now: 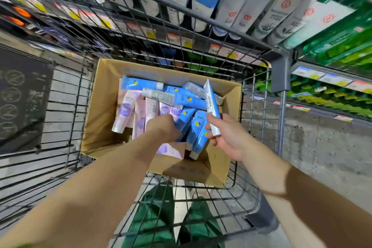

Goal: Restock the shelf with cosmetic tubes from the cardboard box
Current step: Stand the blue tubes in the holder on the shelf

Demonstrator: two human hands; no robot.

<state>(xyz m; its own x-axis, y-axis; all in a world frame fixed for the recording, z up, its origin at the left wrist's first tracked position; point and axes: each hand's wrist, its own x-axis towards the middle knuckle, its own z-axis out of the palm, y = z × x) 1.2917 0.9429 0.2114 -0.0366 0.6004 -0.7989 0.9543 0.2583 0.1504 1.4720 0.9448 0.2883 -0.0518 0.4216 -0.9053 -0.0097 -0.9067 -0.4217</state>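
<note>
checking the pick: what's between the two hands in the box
In the head view, blue tubes stand on end between the left hand, reaching into the cardboard box, and the right hand, which holds one blue tube.

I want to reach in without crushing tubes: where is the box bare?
Bare cardboard shows along the brown cardboard box's left wall beside the pink tubes, and at the near right corner past the blue tubes. The middle is crowded, with the left hand there.

One cardboard box point(104, 106), one wire cart point(261, 197), two hands point(227, 137).
</note>
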